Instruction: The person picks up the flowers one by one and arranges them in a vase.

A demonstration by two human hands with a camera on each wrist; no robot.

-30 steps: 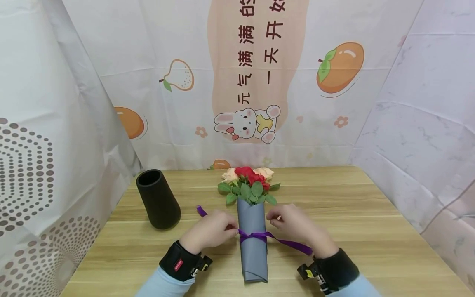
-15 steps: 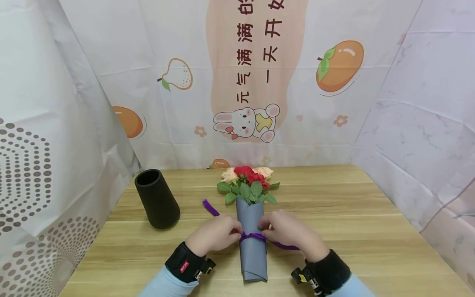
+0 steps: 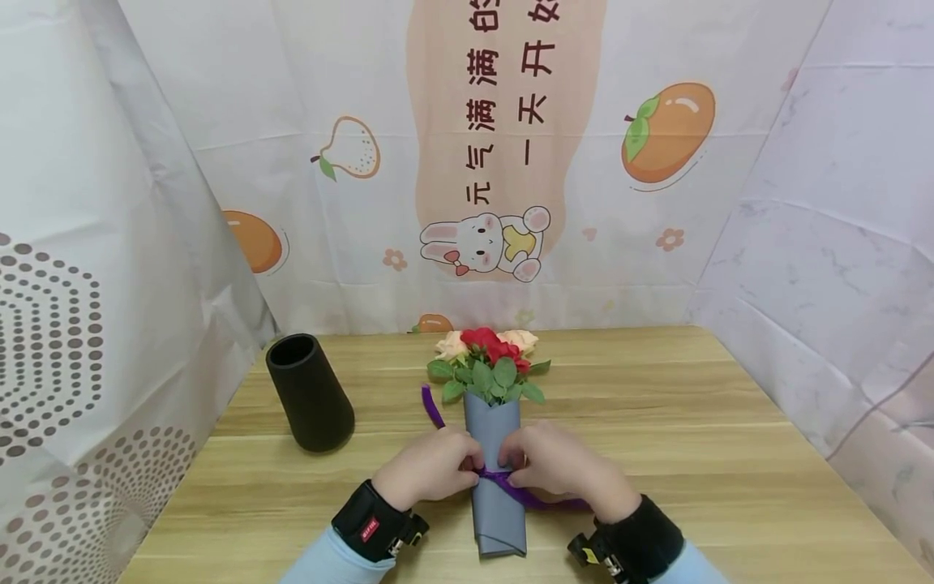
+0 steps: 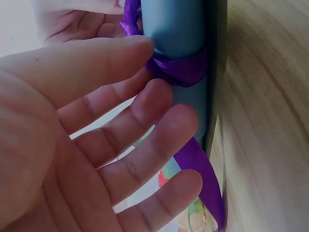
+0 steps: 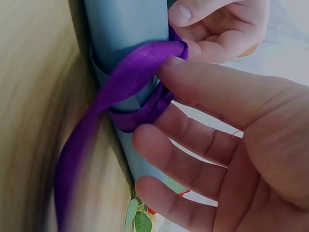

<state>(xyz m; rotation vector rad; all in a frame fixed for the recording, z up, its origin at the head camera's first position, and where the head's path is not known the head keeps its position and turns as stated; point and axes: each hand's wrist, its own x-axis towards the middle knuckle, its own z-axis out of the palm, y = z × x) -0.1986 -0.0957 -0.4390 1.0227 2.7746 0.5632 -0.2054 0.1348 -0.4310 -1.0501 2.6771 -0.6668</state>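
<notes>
A bouquet of red and cream flowers (image 3: 485,349) lies on the table, its stems rolled in grey-blue paper (image 3: 498,523). Round the paper's middle runs a purple ribbon (image 3: 536,499); one tail stretches right, the other points up beyond my left hand (image 3: 432,466). That hand pinches the ribbon at the band with thumb and index finger; in the left wrist view its other fingers (image 4: 169,128) are spread. From the right, my right hand (image 3: 562,470) reaches over the paper and pinches the ribbon near the knot, where a ribbon loop (image 5: 140,60) crosses the wrap.
A black cylindrical vase (image 3: 314,405) stands tilted-looking at the table's left side. White printed cloth (image 3: 350,243) hangs behind the wooden table (image 3: 693,422) and along both sides.
My right hand has moved left and nearer to me, from beside the paper to over the ribbon. My left hand has shifted slightly right, and the upper ribbon tail has swung right. The bouquet stays put.
</notes>
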